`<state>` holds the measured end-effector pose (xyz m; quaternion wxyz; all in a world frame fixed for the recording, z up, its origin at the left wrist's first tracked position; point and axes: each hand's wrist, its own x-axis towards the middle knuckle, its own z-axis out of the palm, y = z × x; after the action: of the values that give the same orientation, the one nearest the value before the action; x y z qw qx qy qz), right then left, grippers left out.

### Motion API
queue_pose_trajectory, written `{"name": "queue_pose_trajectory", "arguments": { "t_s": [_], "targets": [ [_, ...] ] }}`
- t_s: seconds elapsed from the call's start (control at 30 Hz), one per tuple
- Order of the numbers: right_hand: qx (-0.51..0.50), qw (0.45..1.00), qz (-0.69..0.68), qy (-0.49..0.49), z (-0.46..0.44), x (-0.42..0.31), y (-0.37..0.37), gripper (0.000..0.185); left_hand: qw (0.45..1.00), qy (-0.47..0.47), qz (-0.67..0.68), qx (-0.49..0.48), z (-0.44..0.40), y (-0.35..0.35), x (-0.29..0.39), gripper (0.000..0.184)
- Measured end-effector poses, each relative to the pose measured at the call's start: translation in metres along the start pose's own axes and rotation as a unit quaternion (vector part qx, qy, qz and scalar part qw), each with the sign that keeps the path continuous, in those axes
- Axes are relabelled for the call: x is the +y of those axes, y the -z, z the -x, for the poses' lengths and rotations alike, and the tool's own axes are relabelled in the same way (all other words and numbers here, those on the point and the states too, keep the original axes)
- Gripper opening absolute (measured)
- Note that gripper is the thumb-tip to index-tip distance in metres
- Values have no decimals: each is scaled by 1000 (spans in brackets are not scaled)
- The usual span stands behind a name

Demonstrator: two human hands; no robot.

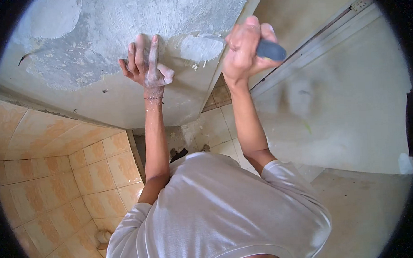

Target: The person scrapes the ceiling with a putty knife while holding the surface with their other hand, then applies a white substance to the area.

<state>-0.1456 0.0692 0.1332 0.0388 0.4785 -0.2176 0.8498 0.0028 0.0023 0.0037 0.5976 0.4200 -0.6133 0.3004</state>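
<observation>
Left hand (145, 67) against the wall (178, 102), right hand (244, 50) off to its right by the wall's edge, a handle (271, 50) in its grip! Between the hands, a patch (201, 47) on that wall. Wall tiles (112, 164) over to the left, a second wall (351, 105) out right, floor tiles (214, 128) down between the forearms, just beyond the shirt (218, 197).

The wall (183, 105) carries streaky grey coating (88, 58) and pale patches (200, 48)
</observation>
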Motion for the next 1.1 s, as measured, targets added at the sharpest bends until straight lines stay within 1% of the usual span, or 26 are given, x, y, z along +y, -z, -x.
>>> {"name": "queue_pose_trajectory", "arguments": {
  "t_s": [0.03, 0.1, 0.17, 0.23, 0.27, 0.33, 0.37, 0.4, 0.43, 0.5, 0.53, 0.57, 0.63, 0.7, 0.77, 0.8, 0.93, 1.0, 1.03, 1.07, 1.1],
  "targets": [
    [-1, 1000, -3, 3, -2, -10, 1, 39, 1000, 4, -1, 2, 0, 0, 1, 90],
    [14, 993, -111, -46, -4, -27, 4, 38, 1000, 11, -7, 6, -2, -2, 0, 90],
    [24, 995, -89, -32, 1, -16, 6, 38, 1000, 5, -9, 4, 0, -1, 0, 90],
    [-26, 996, 82, 38, 7, 6, 13, 35, 1000, 3, -1, 4, 2, 0, -1, 90],
    [-24, 995, 83, 40, 6, 0, 13, 35, 1000, 1, 5, 10, 0, -1, -1, 90],
    [14, 998, -59, 1, -2, -25, 6, 32, 1000, 3, 3, 7, -1, -1, -1, 90],
    [30, 991, -131, -21, -4, -30, 4, 30, 1000, 7, -1, 0, 0, -1, -1, 89],
    [48, 996, -67, 40, 0, -16, 1, 30, 1000, 8, -2, -1, 1, 0, -1, 89],
    [50, 996, -64, 39, 3, -7, 5, 30, 1000, 10, 1, -6, 1, 1, -2, 89],
    [-30, 998, 37, -33, 1, -5, 5, 28, 1000, 8, 8, -12, 1, 2, 1, 89],
    [24, 998, -24, -47, 2, -12, 6, 30, 1000, 10, 5, -10, 0, 3, 2, 89],
    [21, 998, -27, -44, -1, -23, 5, 30, 1000, 15, -1, -8, -2, 2, 2, 89],
    [40, 988, -143, -44, -3, -41, 8, 33, 1000, 15, -6, -8, -1, 1, 1, 90],
    [44, 989, -125, -63, -2, -49, 10, 35, 1000, 10, -6, -17, 1, 2, -1, 90],
    [34, 987, -130, -92, -2, -52, 11, 34, 1000, 2, 4, 1, 0, 1, 0, 92],
    [48, 984, -129, -114, -1, -54, 9, 32, 1000, 1, 6, 0, -1, 1, 1, 92],
    [60, 982, -136, -118, 8, -48, 11, 29, 1000, 7, -6, -10, 0, 2, 1, 93],
    [26, 986, -160, -29, 6, -48, 11, 27, 1000, 8, -8, -5, 0, 1, 0, 93],
    [27, 986, -160, -29, 12, -29, 10, 27, 1000, 10, -7, -11, 0, 1, 0, 93],
    [36, 997, -59, 29, 22, 5, 9, 28, 1000, 12, -5, -17, 0, 3, 0, 93],
    [45, 994, 44, 86, 22, 12, 2, 29, 1000, 11, -3, -20, 2, 4, 1, 93]
  ]
}}
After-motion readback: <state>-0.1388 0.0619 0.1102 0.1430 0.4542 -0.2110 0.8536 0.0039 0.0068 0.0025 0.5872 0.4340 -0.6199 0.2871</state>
